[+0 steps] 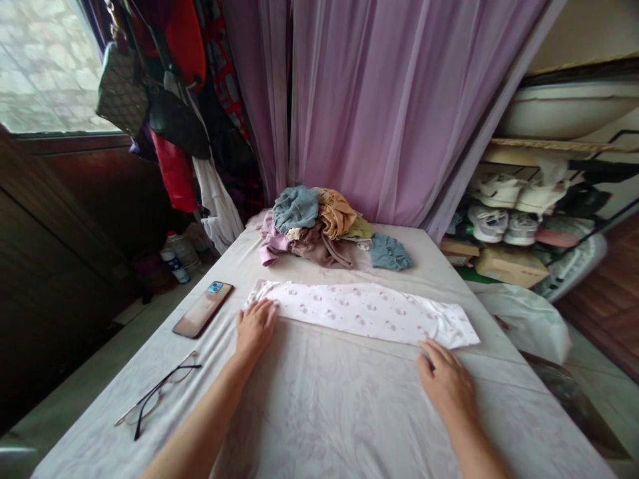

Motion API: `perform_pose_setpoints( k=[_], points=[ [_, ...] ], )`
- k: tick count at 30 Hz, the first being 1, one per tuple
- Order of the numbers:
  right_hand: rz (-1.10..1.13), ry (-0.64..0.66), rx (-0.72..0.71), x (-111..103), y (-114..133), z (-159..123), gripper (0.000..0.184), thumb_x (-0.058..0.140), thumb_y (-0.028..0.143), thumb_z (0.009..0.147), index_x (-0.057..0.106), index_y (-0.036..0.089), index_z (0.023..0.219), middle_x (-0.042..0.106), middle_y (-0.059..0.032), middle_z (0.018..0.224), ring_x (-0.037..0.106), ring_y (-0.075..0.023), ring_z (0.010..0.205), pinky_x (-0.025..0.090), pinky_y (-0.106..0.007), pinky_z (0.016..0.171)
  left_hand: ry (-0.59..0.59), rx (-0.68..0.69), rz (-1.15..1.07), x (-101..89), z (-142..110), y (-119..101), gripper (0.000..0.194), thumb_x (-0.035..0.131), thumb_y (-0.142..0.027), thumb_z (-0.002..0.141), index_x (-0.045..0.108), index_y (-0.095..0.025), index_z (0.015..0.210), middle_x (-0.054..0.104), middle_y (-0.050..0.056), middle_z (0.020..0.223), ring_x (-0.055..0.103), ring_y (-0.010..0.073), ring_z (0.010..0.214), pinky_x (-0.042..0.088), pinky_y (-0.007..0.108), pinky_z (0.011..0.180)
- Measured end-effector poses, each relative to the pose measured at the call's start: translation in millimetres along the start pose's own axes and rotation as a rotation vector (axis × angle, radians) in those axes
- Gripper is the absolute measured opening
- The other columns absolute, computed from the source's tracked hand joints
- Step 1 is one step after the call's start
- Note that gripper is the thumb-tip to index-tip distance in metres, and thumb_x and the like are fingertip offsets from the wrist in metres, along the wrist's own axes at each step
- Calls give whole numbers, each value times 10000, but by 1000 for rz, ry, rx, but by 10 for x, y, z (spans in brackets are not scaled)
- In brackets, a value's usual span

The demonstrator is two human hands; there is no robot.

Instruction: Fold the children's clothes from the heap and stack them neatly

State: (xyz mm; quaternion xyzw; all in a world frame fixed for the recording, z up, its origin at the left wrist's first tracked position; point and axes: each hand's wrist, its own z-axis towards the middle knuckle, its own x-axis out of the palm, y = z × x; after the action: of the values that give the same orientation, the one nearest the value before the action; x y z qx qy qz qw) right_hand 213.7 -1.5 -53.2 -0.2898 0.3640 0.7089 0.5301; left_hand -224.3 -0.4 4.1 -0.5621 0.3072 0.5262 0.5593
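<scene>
A white garment (349, 308) with small pink prints lies folded into a long strip across the covered surface; its shape resembles a pair of pants. My left hand (256, 326) rests flat on its left end, fingers stretched out. At the near edge, close to the right end, my right hand (446, 376) touches the cloth with its fingertips, thumb apart from the bent fingers. Neither hand grips anything. Beyond the strip is a heap of crumpled clothes (319, 226) in blue, tan, brown, pink and green. A blue folded piece (390, 251) lies at the heap's right side.
A phone (203, 310) and eyeglasses (157, 391) lie on the light sheet (319, 412) to the left. Purple curtains (369, 106) hang behind. Bags (174, 116) hang at the left. On the right stand a shoe rack (529, 193) and a plastic bag (524, 316).
</scene>
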Motion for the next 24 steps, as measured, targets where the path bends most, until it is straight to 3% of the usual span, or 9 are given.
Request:
perform_pose_setpoints(
  k=[3,6,10,15,21,24],
  points=[
    [12,12,-20,-47,112,86,340,424,296,860,706,230,1038,695,-101,1155,627,-263,1050,473,-390,913,-42,-99,7,-155,281,171,427,369,-323,947,621,-188,1264,634,107,1310,571,267,1196,420,412,1030],
    [45,30,-86,-69,321,282,340,421,284,884,700,218,1066,678,-100,1195,599,-255,1111,440,-395,978,70,-224,74,-266,568,313,447,392,-333,921,605,-177,1283,690,116,1213,617,276,1122,472,371,921],
    [92,59,-151,69,561,571,331,432,255,870,716,190,1027,686,-111,1172,606,-249,1089,451,-385,977,177,-287,97,-314,775,354,358,513,-421,841,714,-220,1060,745,106,1062,672,286,989,493,332,781],
    [127,87,-109,345,635,625,339,436,228,845,729,169,1006,701,-122,1132,628,-254,1040,479,-392,941,205,-296,108,-319,763,261,311,529,-452,834,723,-216,893,752,108,985,685,290,908,480,328,723],
    [178,61,-78,440,599,502,315,445,225,844,740,184,946,715,-110,1092,634,-243,1019,476,-389,958,132,-147,76,-240,553,95,243,484,-308,900,661,-214,1037,735,83,1056,652,232,1015,438,273,782],
    [177,46,-99,440,588,500,297,459,222,836,740,198,928,722,-95,1076,638,-235,1011,481,-387,952,102,-170,39,-213,515,72,278,461,-352,927,639,-213,1089,732,84,1053,655,228,995,427,263,737]
  ],
)
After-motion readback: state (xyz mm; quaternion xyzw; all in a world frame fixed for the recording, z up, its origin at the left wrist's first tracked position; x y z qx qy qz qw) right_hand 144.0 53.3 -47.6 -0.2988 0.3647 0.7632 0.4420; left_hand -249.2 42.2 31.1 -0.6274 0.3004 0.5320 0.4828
